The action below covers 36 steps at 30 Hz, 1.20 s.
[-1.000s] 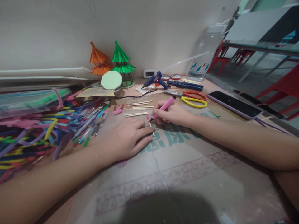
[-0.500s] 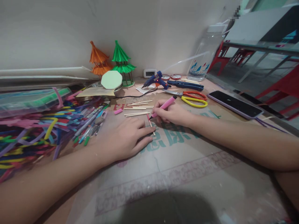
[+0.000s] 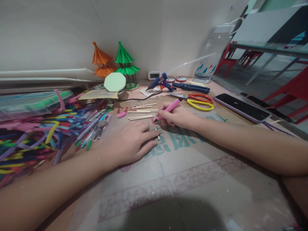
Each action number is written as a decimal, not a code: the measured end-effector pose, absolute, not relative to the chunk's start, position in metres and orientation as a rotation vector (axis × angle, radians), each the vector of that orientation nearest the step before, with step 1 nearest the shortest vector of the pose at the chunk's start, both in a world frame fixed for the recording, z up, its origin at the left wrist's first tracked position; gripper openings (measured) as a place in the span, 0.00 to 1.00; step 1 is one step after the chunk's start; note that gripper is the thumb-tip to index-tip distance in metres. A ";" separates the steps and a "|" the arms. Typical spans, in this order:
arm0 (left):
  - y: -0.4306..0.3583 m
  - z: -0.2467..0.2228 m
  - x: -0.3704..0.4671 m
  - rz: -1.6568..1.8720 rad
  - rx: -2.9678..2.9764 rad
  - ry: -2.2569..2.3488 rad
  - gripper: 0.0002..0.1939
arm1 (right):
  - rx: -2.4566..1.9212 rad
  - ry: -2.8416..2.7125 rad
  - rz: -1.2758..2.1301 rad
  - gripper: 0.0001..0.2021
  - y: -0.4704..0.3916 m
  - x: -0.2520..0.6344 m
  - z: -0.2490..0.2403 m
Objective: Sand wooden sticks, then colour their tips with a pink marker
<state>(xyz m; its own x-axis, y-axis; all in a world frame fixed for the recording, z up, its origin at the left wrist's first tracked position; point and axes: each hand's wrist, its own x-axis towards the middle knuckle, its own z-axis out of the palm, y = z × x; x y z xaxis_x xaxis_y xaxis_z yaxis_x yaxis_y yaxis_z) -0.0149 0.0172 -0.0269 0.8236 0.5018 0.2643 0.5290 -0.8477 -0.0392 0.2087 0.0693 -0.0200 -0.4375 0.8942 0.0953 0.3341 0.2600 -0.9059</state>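
Observation:
My left hand (image 3: 131,141) lies flat on the plastic-covered table with its fingers stretched out. Its index fingertip presses on a thin wooden stick (image 3: 154,124), whose upper part is coloured pinkish red and whose near end is bare wood. In my right hand (image 3: 174,117) is a pink marker (image 3: 172,105), gripped between thumb and fingers, its dark tip against or very close to the stick. A pink marker cap (image 3: 122,114) lies beyond my left hand. Several plain wooden sticks (image 3: 141,117) rest just past both hands.
Scissors (image 3: 199,104), blue-handled pliers (image 3: 191,87) and a glue gun (image 3: 160,82) lie behind my right hand. A phone (image 3: 242,107) is at right, a water bottle (image 3: 209,57) behind it. Pipe cleaners (image 3: 31,141) crowd the left; orange (image 3: 102,59) and green (image 3: 125,62) model pavilions stand behind.
Both hands stay in nearly the same place. The pinkish-red colour seems to reach slightly further down the stick.

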 end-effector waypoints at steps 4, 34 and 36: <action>0.017 -0.026 -0.015 -0.377 -2.887 -0.819 0.21 | -1.091 -1.950 1.158 0.06 0.070 0.210 -0.020; 0.017 -0.027 -0.015 -0.360 -2.920 -0.828 0.23 | -1.049 -1.983 1.266 0.06 0.067 0.212 -0.014; 0.016 -0.027 -0.015 -0.406 -2.919 -0.821 0.23 | -1.046 -1.976 1.275 0.06 0.066 0.212 -0.014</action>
<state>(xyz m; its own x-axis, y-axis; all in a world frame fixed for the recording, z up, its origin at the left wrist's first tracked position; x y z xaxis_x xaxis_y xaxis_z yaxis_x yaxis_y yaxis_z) -0.0151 0.0164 -0.0273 0.8210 0.5005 0.2747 0.5223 -0.8527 -0.0076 0.2124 0.0665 -0.0136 -0.5389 0.8413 0.0420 0.3087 0.2437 -0.9194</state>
